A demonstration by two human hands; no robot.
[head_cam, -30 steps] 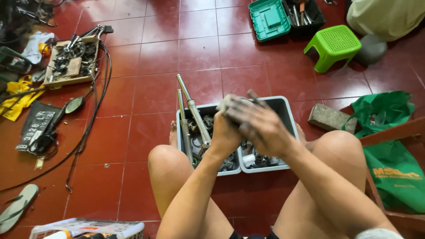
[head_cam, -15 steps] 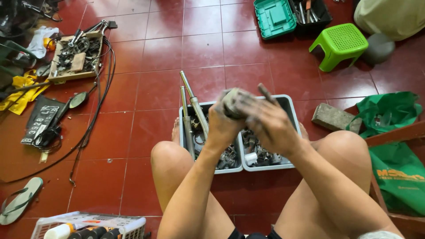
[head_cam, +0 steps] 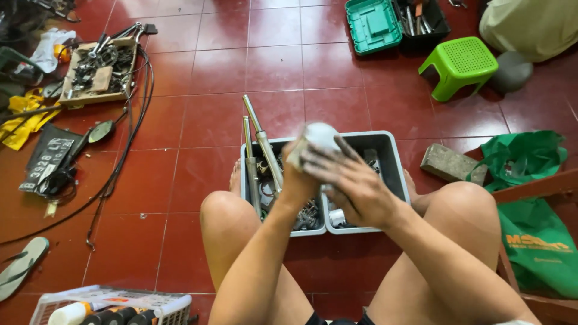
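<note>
My left hand (head_cam: 299, 173) and my right hand (head_cam: 354, 185) are raised together above my knees, both closed around a pale grey rounded part (head_cam: 320, 135). Grime darkens the fingers, which cover most of the part, so its shape is unclear. Under the hands lie two grey trays (head_cam: 391, 157) side by side on the red tile floor, filled with dirty metal parts. Two long metal tubes (head_cam: 260, 139) lean out of the left tray toward the far left.
A green stool (head_cam: 460, 64) and an open green toolbox (head_cam: 373, 24) stand at the far right. A brick (head_cam: 447, 163) and a green bag (head_cam: 530, 198) lie right. A wooden board of parts (head_cam: 96, 69), cables, a sandal (head_cam: 21, 266) and a white basket (head_cam: 108, 306) lie left.
The hands have stayed together over the trays, turning the grey part between them; more of its pale top shows now. The camera has tilted slightly.
</note>
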